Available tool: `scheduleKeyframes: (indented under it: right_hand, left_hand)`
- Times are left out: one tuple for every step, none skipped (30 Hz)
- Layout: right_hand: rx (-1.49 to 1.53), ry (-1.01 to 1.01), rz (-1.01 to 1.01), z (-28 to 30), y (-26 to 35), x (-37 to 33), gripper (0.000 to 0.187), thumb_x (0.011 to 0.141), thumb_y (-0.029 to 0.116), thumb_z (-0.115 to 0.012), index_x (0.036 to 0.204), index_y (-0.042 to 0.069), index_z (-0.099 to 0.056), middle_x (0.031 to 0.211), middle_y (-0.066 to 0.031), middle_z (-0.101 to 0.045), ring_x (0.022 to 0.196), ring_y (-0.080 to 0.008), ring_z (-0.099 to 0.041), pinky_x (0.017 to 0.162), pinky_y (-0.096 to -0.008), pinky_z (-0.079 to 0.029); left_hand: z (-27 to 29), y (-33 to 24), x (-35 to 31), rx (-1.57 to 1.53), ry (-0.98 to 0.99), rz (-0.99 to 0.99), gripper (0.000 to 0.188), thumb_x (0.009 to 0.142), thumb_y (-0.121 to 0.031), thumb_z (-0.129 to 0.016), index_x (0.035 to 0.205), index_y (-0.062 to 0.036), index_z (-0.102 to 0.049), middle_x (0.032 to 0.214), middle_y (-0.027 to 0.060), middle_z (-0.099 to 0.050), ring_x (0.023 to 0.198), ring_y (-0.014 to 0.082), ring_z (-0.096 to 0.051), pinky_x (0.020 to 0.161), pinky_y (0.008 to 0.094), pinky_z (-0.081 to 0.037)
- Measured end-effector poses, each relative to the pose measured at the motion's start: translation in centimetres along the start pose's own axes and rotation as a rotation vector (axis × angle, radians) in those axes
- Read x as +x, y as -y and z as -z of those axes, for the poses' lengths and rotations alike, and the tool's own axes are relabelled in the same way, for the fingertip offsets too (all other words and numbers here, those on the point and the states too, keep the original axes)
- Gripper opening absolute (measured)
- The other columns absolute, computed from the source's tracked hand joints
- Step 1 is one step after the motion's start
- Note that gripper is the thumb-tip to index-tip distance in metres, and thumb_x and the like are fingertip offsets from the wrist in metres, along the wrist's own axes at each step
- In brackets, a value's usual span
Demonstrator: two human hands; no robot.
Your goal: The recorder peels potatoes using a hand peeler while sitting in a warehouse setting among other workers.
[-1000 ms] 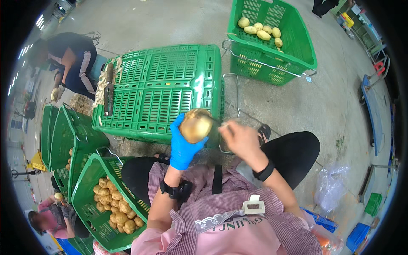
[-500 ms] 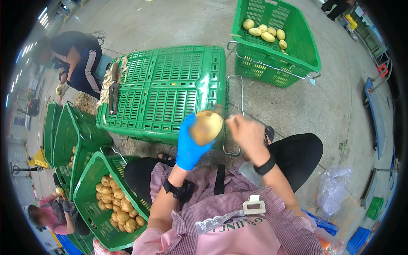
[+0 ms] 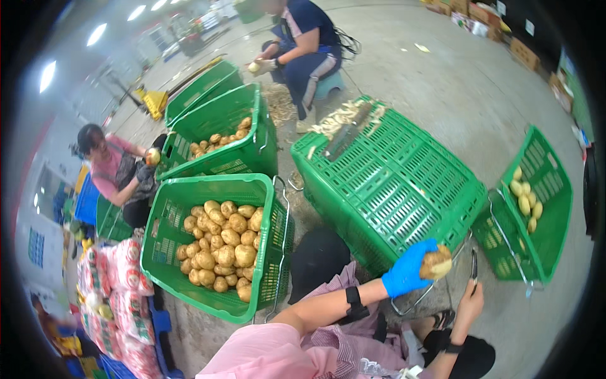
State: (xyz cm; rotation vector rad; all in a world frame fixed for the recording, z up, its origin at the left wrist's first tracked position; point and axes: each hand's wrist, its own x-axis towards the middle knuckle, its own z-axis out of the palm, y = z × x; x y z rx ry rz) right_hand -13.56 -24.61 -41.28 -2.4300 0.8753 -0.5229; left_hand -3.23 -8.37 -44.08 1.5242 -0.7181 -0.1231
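Observation:
My left hand [image 3: 404, 273], in a blue glove, is closed round a partly peeled potato [image 3: 435, 263]; brown skin remains on part of it and pale flesh shows on the rest. My bare right hand [image 3: 469, 304] grips a peeler [image 3: 474, 264] by its handle, upright and apart from the potato. Both hands are off the near right corner of an upturned green crate [image 3: 404, 183]. On that crate's far end lie pale peel strips [image 3: 339, 120] and a long dark tool [image 3: 347, 138], perhaps a knife.
Left of me stands a green crate [image 3: 163, 189] with several unpeeled potatoes [image 3: 218, 243]. Another crate [image 3: 558, 227] at right holds several peeled ones [image 3: 525, 199]. Two people [image 3: 309, 50] [image 3: 120, 164] work with potatoes beyond. Filled bags [image 3: 129, 297] are stacked at lower left.
My view has swung left, bringing the crate of unpeeled potatoes and the bags further into sight. The right hand and peeler have moved lower and away from the potato, which stays in my left hand.

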Motion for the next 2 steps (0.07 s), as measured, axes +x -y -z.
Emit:
scheduleKeyframes:
  right_hand:
    - [0.005, 0.056, -0.024, 0.90, 1.21, -0.86, 0.024, 0.084, 0.026, -0.049, 0.082, 0.003, -0.053, 0.072, -0.0189, -0.056, 0.069, -0.0352, -0.055, 0.056, -0.0390, -0.042]
    - [0.130, 0.112, 0.085, 0.54, 1.84, -1.18, 0.022, 0.083, 0.026, -0.051, 0.082, 0.004, -0.053, 0.072, -0.0185, -0.056, 0.069, -0.0343, -0.056, 0.056, -0.0399, -0.042]
  left_hand:
    - [-0.21, -0.13, -0.73, 0.033, -0.020, -0.010, 0.075, 0.055, -0.011, -0.070, 0.120, -0.0031, -0.033, 0.114, 0.0151, -0.044, 0.106, 0.0326, -0.044, 0.092, 0.0375, -0.034]
    - [-0.19, -0.08, -0.79, 0.028, -0.043, -0.008, 0.075, 0.055, -0.011, -0.070, 0.120, -0.0031, -0.033, 0.114, 0.0151, -0.044, 0.106, 0.0326, -0.044, 0.092, 0.0375, -0.034]
